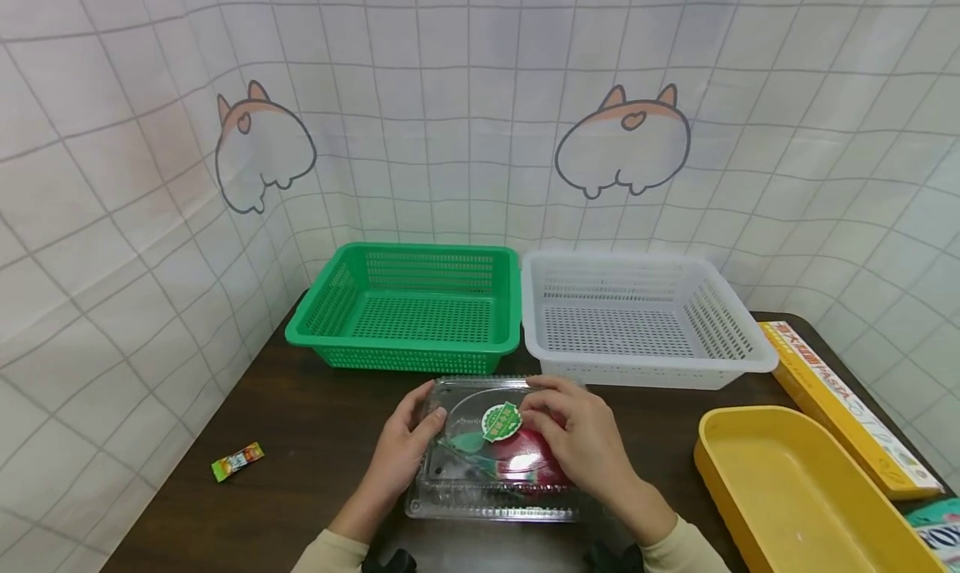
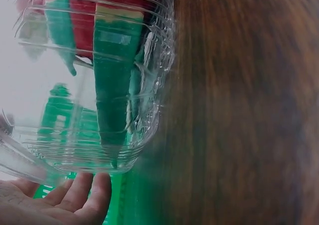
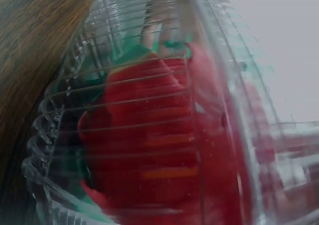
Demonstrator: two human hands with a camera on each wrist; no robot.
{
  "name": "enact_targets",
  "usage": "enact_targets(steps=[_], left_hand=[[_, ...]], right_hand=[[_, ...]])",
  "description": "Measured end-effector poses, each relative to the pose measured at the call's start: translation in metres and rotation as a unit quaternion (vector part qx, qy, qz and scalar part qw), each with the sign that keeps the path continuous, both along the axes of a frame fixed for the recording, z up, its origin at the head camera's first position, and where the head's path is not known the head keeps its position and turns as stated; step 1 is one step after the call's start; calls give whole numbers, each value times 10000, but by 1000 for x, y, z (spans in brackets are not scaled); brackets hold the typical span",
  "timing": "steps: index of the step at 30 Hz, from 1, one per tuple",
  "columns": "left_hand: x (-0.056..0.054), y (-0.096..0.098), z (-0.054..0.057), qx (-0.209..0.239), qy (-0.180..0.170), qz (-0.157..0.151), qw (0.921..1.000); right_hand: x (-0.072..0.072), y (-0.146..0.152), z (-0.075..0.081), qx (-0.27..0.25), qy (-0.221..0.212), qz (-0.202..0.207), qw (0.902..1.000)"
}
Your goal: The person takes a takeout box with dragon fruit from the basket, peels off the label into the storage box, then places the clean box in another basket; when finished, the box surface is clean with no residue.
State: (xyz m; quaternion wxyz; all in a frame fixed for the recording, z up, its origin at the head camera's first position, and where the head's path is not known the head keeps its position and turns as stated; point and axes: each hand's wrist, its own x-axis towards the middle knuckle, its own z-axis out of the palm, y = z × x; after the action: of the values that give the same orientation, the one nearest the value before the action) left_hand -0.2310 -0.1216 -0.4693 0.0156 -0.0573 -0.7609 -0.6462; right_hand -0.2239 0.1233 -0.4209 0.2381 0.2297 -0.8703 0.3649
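A clear plastic clamshell box [image 1: 468,494] lies on the dark table in front of me, and red and green pieces [image 2: 117,80] show through its walls. What these pieces are I cannot tell. A round green-and-white sticker [image 1: 501,421] is on the lid. My left hand [image 1: 401,448] holds the box at its left side, thumb on top. In the left wrist view its fingers [image 2: 102,195] are at the box's end. My right hand [image 1: 581,435] is over the lid, its curled thumb and fingers pinching the sticker's right edge.
Behind the box stand a green basket [image 1: 405,361] and a white basket [image 1: 637,373]. A yellow tray [image 1: 795,473] is at the right, beside a yellow pasta box [image 1: 847,406] and a teal package [image 1: 937,527]. One small wrapped snack [image 1: 237,461] lies at the left.
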Motion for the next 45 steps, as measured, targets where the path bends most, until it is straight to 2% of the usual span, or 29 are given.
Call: enact_targets(steps=[6, 14, 19, 26, 36, 42, 45], left_hand=[[-1, 0, 2, 6, -28, -31, 10000], [-2, 2, 4, -44, 6, -69, 10000], [-1, 2, 6, -12, 73, -63, 10000], [0, 2, 8, -42, 81, -49, 9999], [0, 2, 5, -8, 59, -12, 10000], [0, 0, 3, -17, 4, -21, 10000], [0, -1, 3, -10, -33, 2, 10000]], right_hand=[[1, 1, 2, 178, -200, 66, 9996], [3, 9, 7, 363, -579, 701, 9952], [2, 6, 6, 495, -446, 542, 9963], [2, -1, 6, 307, -51, 239, 9992], [1, -3, 3, 223, -193, 139, 9995], [-2, -2, 2, -323, -427, 48, 9986], [-3, -1, 1, -418, -419, 130, 9982]])
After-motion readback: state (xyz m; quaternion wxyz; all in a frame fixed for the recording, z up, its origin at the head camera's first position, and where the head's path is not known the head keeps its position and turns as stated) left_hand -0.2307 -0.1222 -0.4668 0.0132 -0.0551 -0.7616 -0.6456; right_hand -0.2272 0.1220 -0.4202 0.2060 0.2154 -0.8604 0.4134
